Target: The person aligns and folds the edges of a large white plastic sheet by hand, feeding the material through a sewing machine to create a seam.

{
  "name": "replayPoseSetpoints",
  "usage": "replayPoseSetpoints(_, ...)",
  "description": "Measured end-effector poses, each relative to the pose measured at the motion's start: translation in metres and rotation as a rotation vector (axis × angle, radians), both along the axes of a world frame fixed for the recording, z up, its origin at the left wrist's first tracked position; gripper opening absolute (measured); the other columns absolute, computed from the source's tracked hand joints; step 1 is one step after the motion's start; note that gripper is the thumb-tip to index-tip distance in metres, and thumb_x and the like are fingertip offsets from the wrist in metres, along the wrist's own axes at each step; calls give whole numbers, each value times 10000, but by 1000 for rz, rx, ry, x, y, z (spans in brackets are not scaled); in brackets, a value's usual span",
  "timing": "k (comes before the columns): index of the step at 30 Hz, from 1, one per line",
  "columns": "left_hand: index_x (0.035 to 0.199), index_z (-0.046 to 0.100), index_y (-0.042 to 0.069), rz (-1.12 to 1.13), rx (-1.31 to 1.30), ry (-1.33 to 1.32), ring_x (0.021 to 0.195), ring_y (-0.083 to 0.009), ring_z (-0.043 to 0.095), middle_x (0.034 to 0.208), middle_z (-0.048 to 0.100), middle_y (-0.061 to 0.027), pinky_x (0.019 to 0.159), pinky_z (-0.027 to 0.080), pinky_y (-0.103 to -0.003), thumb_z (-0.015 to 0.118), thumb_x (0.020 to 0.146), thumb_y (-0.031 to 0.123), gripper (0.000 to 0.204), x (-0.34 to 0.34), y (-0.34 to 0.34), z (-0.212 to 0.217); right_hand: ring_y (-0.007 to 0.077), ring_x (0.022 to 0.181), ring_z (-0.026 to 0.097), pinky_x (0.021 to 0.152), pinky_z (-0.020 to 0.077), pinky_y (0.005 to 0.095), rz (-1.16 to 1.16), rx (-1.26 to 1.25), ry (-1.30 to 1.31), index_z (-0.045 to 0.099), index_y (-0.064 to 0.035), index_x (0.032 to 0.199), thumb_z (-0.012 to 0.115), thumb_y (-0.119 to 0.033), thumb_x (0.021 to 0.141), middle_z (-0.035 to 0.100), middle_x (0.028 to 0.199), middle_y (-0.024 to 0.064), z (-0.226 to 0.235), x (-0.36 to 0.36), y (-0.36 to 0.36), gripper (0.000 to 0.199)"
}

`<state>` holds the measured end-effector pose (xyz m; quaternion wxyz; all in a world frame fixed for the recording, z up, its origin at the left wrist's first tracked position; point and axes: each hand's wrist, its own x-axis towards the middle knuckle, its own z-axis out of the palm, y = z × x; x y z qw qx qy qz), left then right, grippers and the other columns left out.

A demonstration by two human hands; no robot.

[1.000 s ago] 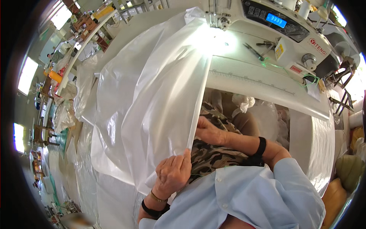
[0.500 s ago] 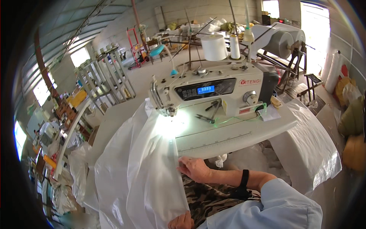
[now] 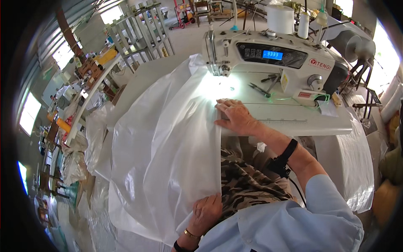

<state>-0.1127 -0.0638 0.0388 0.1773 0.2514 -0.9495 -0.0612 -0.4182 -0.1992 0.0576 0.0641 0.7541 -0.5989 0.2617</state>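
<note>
A large sheet of shiny white plastic material [image 3: 168, 143] drapes from the sewing machine's lit needle area down the left side of the table. Its straight right edge runs toward me. My left hand [image 3: 208, 212], low in the view, has its fingers closed on that edge beside my camouflage-patterned lap. Farther up, my right hand [image 3: 238, 116] rests at the same edge just in front of the needle, fingers stretched forward and thumb apart. The white sewing machine [image 3: 252, 63] has a lit blue display. Glare hides the needle and presser foot.
Small scissors-like snips [image 3: 259, 90] and another dark tool lie under the machine arm. A white thread cone [image 3: 280, 19] stands behind it. More white sheeting [image 3: 346, 164] hangs over the table's right side. Metal frames [image 3: 140, 35] stand at the far left.
The view has shifted, so the machine sits farther right and higher. My right hand has moved up along the sheet's edge toward the needle. More of my left hand and wrist now shows.
</note>
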Motion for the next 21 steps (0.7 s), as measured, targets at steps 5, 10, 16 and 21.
replayPoseSetpoints(5,924,668,23,3,16,10,621,-177,652,710,586,-39,535,517,-311,614,778,93,171,3,-6,-12,350,1298,469,1102,319,446,56,22,-17,526,54,1278,620,-490,890,536,1344,220,1,1,-6,675)
replayPoseSetpoints(10,794,621,67,15,-2,51,600,-188,633,681,556,-35,512,506,-319,622,768,103,44,-3,-18,-14,342,1362,396,1124,283,452,21,119,31,478,71,1330,558,-623,871,468,1414,234,-3,-8,-14,836)
replayPoseSetpoints(16,833,644,42,62,-1,68,569,-242,602,646,535,-67,498,481,-350,636,711,56,123,-12,-38,-11,370,1336,424,1112,294,459,35,72,80,454,91,1357,514,-714,833,477,1399,266,-8,-14,-24,962)
replayPoseSetpoints(21,721,563,63,75,-69,115,551,-257,575,639,501,-72,481,460,-362,621,723,50,59,-25,-60,7,365,1338,421,1104,296,450,50,97,65,440,95,1371,508,-731,823,464,1410,272,-4,-17,-31,994)
